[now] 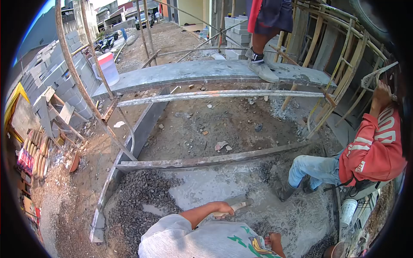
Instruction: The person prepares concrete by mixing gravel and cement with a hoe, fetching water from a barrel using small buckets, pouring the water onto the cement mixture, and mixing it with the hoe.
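The left hand [225, 209] grips the trowel [242, 204], which is over the wet concrete [195, 189]. For a good finish, I think the blade should stay almost flat, with light, even strokes toward the board [215, 161]. The blade's grey edge is difficult to separate from the concrete. The right hand [275, 238] is partly behind the shirt [193, 236]; I cannot tell what it holds.
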The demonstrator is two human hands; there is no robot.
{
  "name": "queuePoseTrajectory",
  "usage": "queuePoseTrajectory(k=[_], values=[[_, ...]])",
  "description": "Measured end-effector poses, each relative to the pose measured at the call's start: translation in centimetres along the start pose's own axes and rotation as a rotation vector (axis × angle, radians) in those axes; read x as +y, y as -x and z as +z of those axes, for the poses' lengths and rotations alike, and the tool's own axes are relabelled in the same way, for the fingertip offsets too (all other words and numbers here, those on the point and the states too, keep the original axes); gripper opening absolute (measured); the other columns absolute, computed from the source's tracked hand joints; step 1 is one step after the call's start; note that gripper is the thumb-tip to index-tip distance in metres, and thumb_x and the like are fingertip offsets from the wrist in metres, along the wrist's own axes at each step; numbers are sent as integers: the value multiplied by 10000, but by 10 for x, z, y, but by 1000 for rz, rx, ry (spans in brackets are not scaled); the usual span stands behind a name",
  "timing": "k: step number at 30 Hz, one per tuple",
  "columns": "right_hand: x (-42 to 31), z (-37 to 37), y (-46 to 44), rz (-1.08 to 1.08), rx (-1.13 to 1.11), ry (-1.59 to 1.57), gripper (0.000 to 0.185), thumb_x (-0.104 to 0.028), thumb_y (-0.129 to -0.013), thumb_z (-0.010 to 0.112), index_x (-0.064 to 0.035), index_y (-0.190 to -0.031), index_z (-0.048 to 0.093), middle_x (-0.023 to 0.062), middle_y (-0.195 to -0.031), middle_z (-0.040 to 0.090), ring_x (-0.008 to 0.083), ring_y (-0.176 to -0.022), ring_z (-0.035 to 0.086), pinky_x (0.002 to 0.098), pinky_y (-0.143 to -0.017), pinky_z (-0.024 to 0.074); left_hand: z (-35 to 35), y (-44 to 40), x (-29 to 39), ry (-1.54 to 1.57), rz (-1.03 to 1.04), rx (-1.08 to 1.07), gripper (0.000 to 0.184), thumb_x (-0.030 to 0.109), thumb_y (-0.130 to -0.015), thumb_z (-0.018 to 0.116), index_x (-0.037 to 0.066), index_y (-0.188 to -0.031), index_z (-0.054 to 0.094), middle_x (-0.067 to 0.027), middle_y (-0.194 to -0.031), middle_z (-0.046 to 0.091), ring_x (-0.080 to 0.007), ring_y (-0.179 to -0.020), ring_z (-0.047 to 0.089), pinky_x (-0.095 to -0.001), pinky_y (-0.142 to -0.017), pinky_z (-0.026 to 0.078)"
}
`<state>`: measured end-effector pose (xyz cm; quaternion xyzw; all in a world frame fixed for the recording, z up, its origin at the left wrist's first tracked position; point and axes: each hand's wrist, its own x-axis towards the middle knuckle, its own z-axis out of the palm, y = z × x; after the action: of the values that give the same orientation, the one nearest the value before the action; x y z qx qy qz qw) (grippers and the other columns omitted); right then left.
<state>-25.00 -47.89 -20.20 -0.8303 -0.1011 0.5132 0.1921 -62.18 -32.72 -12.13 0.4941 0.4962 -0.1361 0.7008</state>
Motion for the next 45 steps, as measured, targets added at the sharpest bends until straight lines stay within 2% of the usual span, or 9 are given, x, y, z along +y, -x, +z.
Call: queuePoseTrajectory(k=[11, 14, 20, 23, 26, 30, 41, 44, 45], values=[[1, -1, 4, -25, -19, 25, 264, -130, -834, 536, 67, -1011, 532, 193, -695, 614, 283, -468, 601, 392, -386, 511, 0, 9, 5, -8, -15, 9, 432, 403, -761, 618, 7, -932, 608, -111, -703, 601, -225, -567, 599, -377, -494, 471], [2, 1, 12, -29, 0, 36, 278, -158, -859, 528, 79, -1004, 542, 196, -711, 617, 287, -475, 604, 385, -382, 510, 2, 25, 14, -97, 14, 91, 408, 417, -750, 606, 16, -823, 635, -87, -647, 606, -207, -511, 580, -353, -501, 456], [2, 3, 13, -28, 17, -37, 296, -183, -878, 532, 77, -1017, 541, 194, -715, 615, 290, -482, 605, 378, -377, 507, 0, 24, 11, -16, 16, 52, 428, 422, -751, 609, -2, -806, 636, -88, -644, 608, -204, -517, 587, -358, -508, 463], [5, -2, 13, 2, 12, -57, 280, -166, -867, 534, 40, -1058, 539, 170, -706, 612, 273, -473, 600, 382, -387, 510, 0, 24, 13, -36, 31, 51, 447, 433, -746, 614, -8, -815, 634, -89, -653, 613, -206, -521, 589, -358, -511, 463], [5, -1, 19, 8, 14, -81, 297, -176, -882, 525, 36, -1089, 529, 181, -741, 615, 279, -498, 607, 390, -409, 521, -2, 16, 10, 8, -5, -5, 476, 386, -757, 644, -12, -1014, 598, -130, -769, 619, -237, -593, 608, -364, -492, 488], [9, -1, 19, 16, 54, -110, 318, -186, -894, 517, 42, -1116, 516, 192, -776, 618, 283, -522, 611, 396, -432, 531, -1, 14, 10, -29, -22, -6, 467, 382, -761, 641, -10, -1011, 596, -131, -759, 616, -230, -578, 604, -361, -477, 482], [-3, -10, 21, 1, 72, -153, 286, -171, -880, 500, 15, -1094, 540, 178, -744, 613, 283, -505, 604, 402, -425, 519, -1, 11, 6, 44, -22, 1, 446, 386, -758, 641, -9, -961, 604, -128, -748, 617, -231, -561, 603, -363, -477, 477], [-3, -19, 23, -28, 91, -238, 288, -188, -889, 486, 13, -1089, 535, 169, -740, 605, 281, -499, 598, 397, -424, 515, 1, 9, 2, 31, 11, 20, 385, 352, -768, 632, 0, -923, 598, -90, -647, 578, -199, -473, 552, -355, -440, 448], [-3, -24, 20, -41, 99, -275, 293, -196, -894, 477, 13, -1092, 532, 169, -744, 601, 283, -498, 595, 397, -425, 515, 0, 7, 0, 26, 26, 5, 407, 367, -765, 632, -6, -928, 603, -100, -676, 595, -208, -498, 572, -358, -457, 460]])
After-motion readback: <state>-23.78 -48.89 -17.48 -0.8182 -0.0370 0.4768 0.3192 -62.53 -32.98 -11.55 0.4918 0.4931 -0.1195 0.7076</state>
